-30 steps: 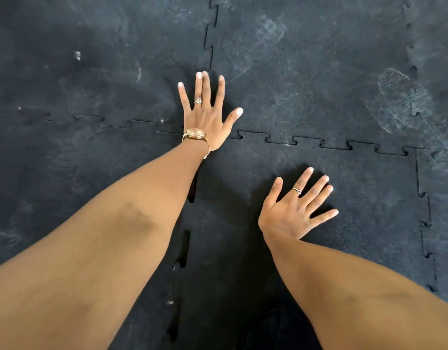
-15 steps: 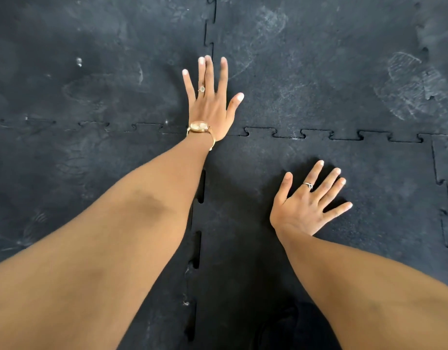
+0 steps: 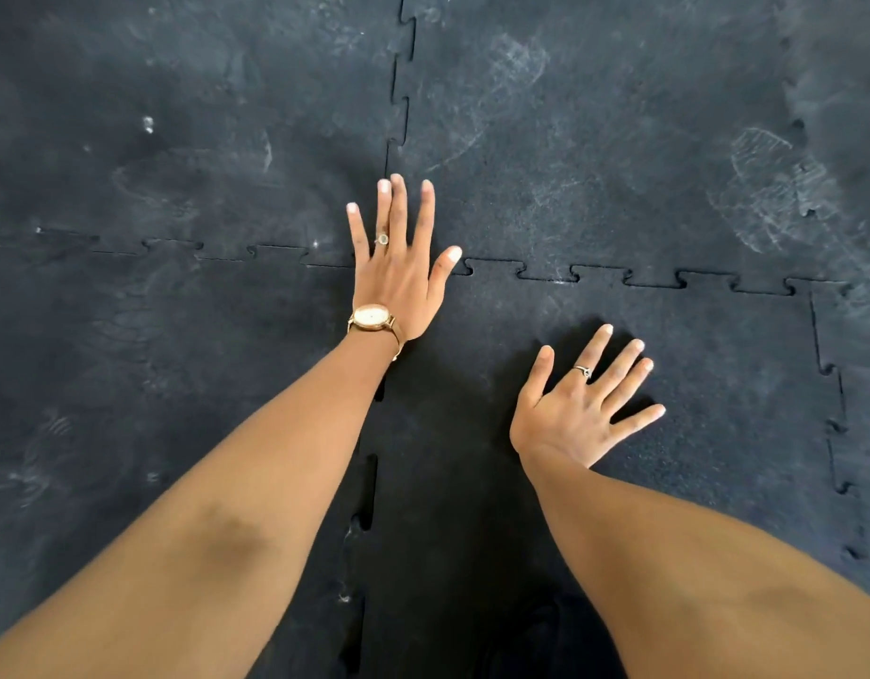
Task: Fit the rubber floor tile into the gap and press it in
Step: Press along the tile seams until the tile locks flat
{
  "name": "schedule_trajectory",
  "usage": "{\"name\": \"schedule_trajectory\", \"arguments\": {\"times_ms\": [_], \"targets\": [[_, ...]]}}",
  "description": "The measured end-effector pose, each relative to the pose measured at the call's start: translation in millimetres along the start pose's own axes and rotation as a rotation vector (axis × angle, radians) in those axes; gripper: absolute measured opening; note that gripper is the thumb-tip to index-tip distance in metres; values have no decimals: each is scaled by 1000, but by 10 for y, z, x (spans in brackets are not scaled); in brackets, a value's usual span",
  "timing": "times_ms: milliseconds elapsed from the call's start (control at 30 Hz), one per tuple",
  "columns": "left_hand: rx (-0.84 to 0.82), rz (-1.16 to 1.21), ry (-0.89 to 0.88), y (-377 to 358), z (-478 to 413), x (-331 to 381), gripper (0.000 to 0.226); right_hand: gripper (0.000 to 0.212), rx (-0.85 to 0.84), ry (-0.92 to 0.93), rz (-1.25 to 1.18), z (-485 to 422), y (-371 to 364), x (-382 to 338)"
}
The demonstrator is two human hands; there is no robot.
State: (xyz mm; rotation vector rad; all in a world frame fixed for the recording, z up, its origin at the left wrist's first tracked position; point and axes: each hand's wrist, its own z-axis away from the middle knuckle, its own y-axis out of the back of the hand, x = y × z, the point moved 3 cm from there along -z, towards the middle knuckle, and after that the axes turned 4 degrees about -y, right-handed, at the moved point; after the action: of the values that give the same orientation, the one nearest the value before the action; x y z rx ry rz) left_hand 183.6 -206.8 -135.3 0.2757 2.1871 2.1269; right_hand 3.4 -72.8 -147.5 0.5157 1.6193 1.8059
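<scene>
The right hand [image 3: 577,409] is lying flat and spread, gripping nothing, on the rubber tile [image 3: 692,394], which is sitting in its gap among the other floor tiles [image 3: 178,164]. Farther out, the left hand [image 3: 398,272], also flat and empty, is covering the tile's far left corner.

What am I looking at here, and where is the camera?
No machine: a person wears the camera on the head, so it looks down along both bare forearms. The floor is dark interlocking rubber tiles with jigsaw edges. The left hand, with a wristwatch and a ring, lies flat and spread over the corner where the tiles meet. The right hand, also ringed, lies flat on the rubber floor tile being fitted. Nothing is held. The seam by the left forearm shows open slots, so that edge looks not fully seated.
</scene>
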Motion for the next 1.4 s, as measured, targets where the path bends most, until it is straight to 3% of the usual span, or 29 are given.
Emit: {"name": "schedule_trajectory", "arguments": {"times_ms": [467, 633, 767, 1000, 1167, 1333, 1400], "targets": [[-174, 25, -65, 87, -10, -5, 69, 71, 46, 30, -18, 4, -20, -11], [182, 86, -32, 272, 582, 134, 64, 71, 46, 28, -11, -18, -35, 11], [-46, -8, 116, -6, 917, 96, 71, 70, 42, 29, 14, -4, -30, -10], [-105, -9, 105, -43, 877, 89, 77, 67, 13, -3, -54, 97, 18, -16], [-142, 13, 111, -14, 863, 80, 87, 67, 13, 70, -74, 1205, -130, 106], [-170, 158, 75, 139, 919, 68, 80, 65, 7, 125, -52, 1369, -164, 203], [-95, 205, 47, 220, 1115, 66, 75, 62, 13, 137, -60, 1375, -159, 190]]}}
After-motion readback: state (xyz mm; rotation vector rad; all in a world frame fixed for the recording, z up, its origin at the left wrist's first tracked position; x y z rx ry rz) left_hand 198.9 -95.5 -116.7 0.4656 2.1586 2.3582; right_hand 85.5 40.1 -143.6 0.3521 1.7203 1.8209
